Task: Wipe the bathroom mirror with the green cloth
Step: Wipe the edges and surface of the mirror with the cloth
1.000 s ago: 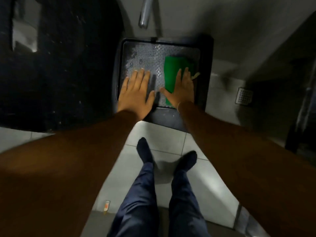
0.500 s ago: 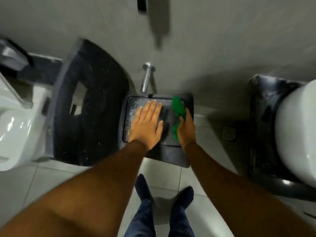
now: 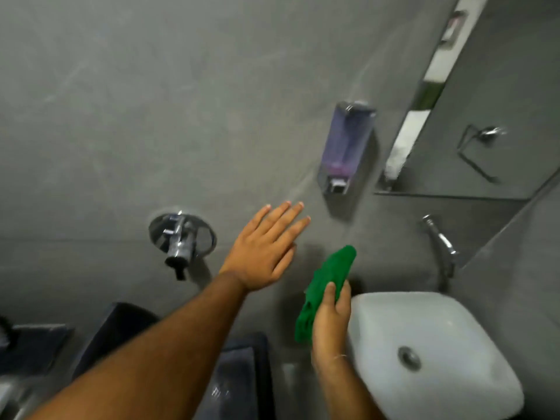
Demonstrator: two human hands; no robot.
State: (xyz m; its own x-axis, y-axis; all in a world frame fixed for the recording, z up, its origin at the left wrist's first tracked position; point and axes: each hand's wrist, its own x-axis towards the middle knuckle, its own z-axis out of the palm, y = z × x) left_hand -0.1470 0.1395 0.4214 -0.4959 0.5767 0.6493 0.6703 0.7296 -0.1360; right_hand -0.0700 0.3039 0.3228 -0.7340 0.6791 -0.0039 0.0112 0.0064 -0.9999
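My right hand [image 3: 330, 319] grips the crumpled green cloth [image 3: 325, 286], held in the air just left of the white basin. The cloth sticks up out of my fist toward the wall. My left hand [image 3: 266, 250] is raised in front of the grey wall, flat, fingers spread, holding nothing. The bathroom mirror [image 3: 485, 116] hangs on the wall at the upper right, above the basin, well away from both hands. Its surface reflects a grey wall and a metal holder.
A white square basin [image 3: 439, 322] sits at the lower right with a chrome tap [image 3: 441, 241] behind it. A soap dispenser [image 3: 344, 150] is fixed to the wall left of the mirror. A chrome wall valve [image 3: 180, 237] sits left of my left hand. Dark objects lie below.
The view has swung up from the floor tray to the wall. My right hand lifted the green cloth off the tray; my left hand left the tray and rose.
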